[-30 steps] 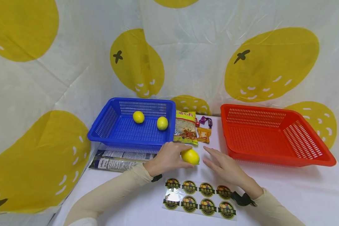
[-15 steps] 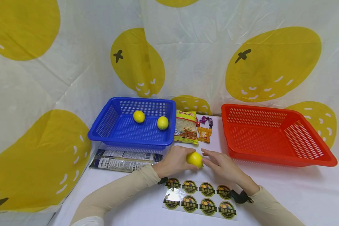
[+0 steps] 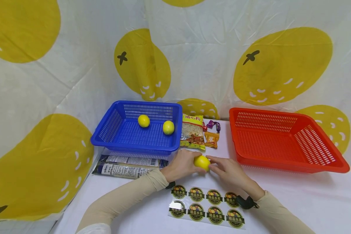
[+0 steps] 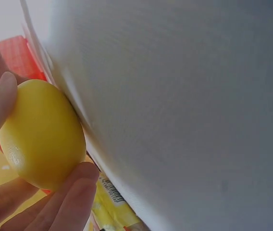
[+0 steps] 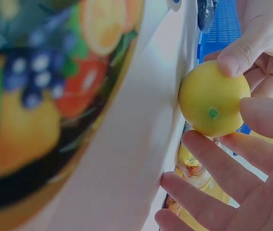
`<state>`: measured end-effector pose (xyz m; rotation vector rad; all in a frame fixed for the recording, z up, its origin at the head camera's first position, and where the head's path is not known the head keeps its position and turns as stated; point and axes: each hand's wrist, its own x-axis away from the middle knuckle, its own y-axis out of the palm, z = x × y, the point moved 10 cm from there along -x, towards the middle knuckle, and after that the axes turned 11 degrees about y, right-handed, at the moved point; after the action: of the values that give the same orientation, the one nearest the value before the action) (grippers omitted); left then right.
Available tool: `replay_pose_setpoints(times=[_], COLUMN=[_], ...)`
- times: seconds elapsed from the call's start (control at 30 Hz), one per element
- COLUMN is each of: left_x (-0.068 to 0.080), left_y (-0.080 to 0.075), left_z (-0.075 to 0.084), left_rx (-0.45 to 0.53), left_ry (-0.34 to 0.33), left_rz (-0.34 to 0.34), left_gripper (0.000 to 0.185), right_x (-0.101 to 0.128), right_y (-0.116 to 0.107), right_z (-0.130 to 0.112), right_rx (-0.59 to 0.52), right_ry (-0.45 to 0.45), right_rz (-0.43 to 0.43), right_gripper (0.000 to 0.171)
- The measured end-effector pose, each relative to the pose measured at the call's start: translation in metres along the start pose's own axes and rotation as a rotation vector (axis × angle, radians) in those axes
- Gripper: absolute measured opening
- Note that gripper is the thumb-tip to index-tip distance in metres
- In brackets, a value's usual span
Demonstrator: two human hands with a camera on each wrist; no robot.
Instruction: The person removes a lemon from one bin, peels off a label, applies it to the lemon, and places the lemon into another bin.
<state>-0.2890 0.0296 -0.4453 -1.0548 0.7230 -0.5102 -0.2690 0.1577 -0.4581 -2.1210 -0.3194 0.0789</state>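
- white backdrop sheet with large yellow fruit prints hangs behind and to the left of a white-covered bench (image 3: 295, 201).
- blue basket (image 3: 117, 138) sits toward the far left corner of the bench; two lemons (image 3: 144, 121) lie inside it, a little apart, near its far wall.
- red basket (image 3: 283, 162) sits toward the far right edge; no fruit visible in it.
- between the baskets, at the far edge: a noodle packet (image 3: 192, 132) and small snack wrappers (image 3: 212, 138).
- two dark flat packs (image 3: 125, 165) lie along the left edge, in front of the blue basket.
- sticker sheet (image 3: 206, 208) with eight round labels lies at the near edge, just in front of both hands.
- third lemon (image 3: 201, 162) rests on the bench mid-way between the baskets, touching the cloth in both wrist views.
- left hand (image 3: 179, 164): thumb and fingers (image 4: 71, 199) curled round the lemon's left side, gripping it.
- right hand (image 3: 228, 170): fingers (image 5: 223, 166) spread and nearly straight, tips at the lemon's right side; contact looks light, no grip.
- judgement: two lemons already in blue, one in hand and not yet lifted; no sticker visible on it; red basket unused.
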Motion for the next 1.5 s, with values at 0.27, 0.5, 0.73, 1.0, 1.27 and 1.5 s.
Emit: replay_pose_setpoints(times=[0.27,0.5,0.73,1.0,1.27,1.5], left_x=[0.002,0.004,0.012,0.015,0.012,0.010], left_y=[0.002,0.002,-0.001,0.000,-0.003,-0.002], left_z=[-0.002,-0.005,-0.010,-0.013,-0.011,-0.012], left_rx=[0.032,0.079,0.185,0.214,0.181,0.165], left_ry=[-0.021,-0.023,-0.025,-0.058,-0.031,-0.021], left_rz=[-0.012,-0.055,-0.077,-0.080,-0.067,-0.064], left_gripper=[0.054,0.053,0.054,0.054,0.051,0.050], right_x=[-0.003,-0.005,-0.005,-0.005,-0.005,-0.004], right_y=[0.002,0.002,0.000,0.001,-0.001,-0.002], right_z=[0.001,0.002,0.001,-0.001,-0.004,-0.005], right_rx=[0.042,0.041,0.038,0.076,0.089,0.104], right_ry=[0.000,-0.019,-0.023,-0.028,-0.022,-0.024], right_rz=[0.007,0.010,0.029,0.056,0.089,0.094], right_gripper=[0.044,0.043,0.041,0.053,0.054,0.053])
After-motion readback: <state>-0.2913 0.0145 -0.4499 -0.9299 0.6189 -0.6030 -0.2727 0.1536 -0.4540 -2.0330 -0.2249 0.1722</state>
